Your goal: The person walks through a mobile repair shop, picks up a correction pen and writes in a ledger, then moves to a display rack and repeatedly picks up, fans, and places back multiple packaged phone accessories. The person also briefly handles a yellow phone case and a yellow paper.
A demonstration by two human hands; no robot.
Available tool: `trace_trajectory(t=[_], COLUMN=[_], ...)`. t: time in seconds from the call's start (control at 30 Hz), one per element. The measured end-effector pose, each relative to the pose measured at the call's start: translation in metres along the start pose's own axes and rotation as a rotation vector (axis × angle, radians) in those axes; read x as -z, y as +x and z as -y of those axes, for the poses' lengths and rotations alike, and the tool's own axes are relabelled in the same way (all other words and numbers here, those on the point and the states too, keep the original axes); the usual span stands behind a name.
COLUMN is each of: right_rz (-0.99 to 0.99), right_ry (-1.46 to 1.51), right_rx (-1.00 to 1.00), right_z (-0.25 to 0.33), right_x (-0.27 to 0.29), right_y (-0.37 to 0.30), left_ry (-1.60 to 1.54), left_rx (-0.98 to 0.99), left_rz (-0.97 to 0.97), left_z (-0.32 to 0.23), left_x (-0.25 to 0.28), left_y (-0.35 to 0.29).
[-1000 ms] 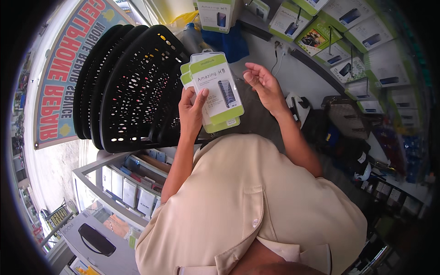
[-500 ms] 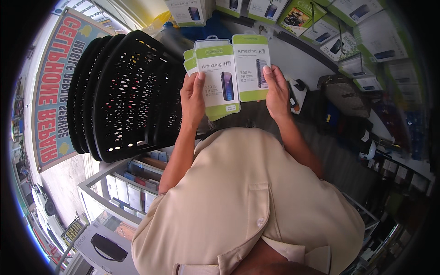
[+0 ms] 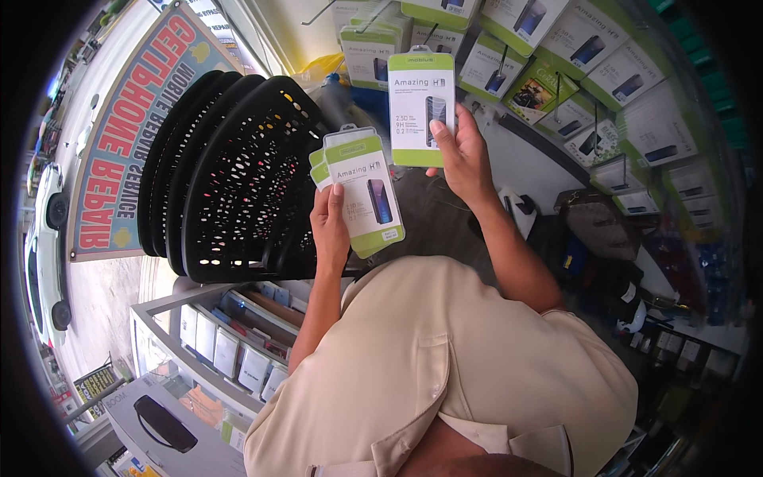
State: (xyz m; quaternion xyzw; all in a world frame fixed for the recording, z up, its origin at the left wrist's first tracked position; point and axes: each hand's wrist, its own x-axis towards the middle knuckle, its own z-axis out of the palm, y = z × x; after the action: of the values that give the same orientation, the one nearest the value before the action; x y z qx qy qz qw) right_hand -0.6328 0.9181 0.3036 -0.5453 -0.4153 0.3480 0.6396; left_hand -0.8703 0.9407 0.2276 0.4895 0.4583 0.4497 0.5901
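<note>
My left hand [image 3: 330,226] grips a small stack of white-and-green screen protector packs [image 3: 367,195], fanned a little, thumb across the front one. Higher and to the right, my right hand [image 3: 463,155] pinches a single screen protector pack [image 3: 422,107] by its right edge, its printed front toward me. That pack is upright and apart from the stack. Just beyond it, similar packs [image 3: 371,60] hang on the display wall.
Stacked black plastic chairs [image 3: 238,183] stand close to my left arm, in front of a repair-service banner [image 3: 135,135]. More packs hang on metal hooks [image 3: 502,60] at the far right. A glass showcase [image 3: 214,342] and a grey speaker box [image 3: 163,425] are at the lower left.
My right hand has raised its pack toward the hanging ones, away from the stack. My left hand has lowered with the stack. The view has shifted, showing more of the display wall.
</note>
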Motion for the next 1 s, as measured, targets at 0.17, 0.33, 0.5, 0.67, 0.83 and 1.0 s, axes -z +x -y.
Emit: trace_trajectory(t=[0.17,0.33,0.5,0.67,0.83,1.0], right_rz=[-0.023,-0.150,0.111,0.193,-0.004,0.005], right_ry=[-0.149,-0.023,-0.025,0.057,0.133,-0.087], right_rx=[-0.022,-0.223,-0.252,-0.397,-0.033,0.025], right_z=[-0.021,-0.041,-0.049,-0.038,-0.003,0.003], right_x=[0.011,0.022,0.020,0.012,0.019,0.014], right_y=[0.019,0.080,-0.004,-0.038,-0.003,0.026], left_ry=[-0.001,0.002,-0.073,-0.060,0.015,-0.010], left_rx=[-0.021,0.033,0.029,-0.026,-0.058,0.000], left_rz=[-0.005,0.032,0.067,0.062,0.046,0.052], left_z=[0.000,-0.006,-0.007,-0.003,-0.008,-0.010], left_x=[0.004,-0.003,-0.016,-0.028,-0.024,-0.016], left_y=[-0.005,0.001,0.010,0.015,0.015,0.002])
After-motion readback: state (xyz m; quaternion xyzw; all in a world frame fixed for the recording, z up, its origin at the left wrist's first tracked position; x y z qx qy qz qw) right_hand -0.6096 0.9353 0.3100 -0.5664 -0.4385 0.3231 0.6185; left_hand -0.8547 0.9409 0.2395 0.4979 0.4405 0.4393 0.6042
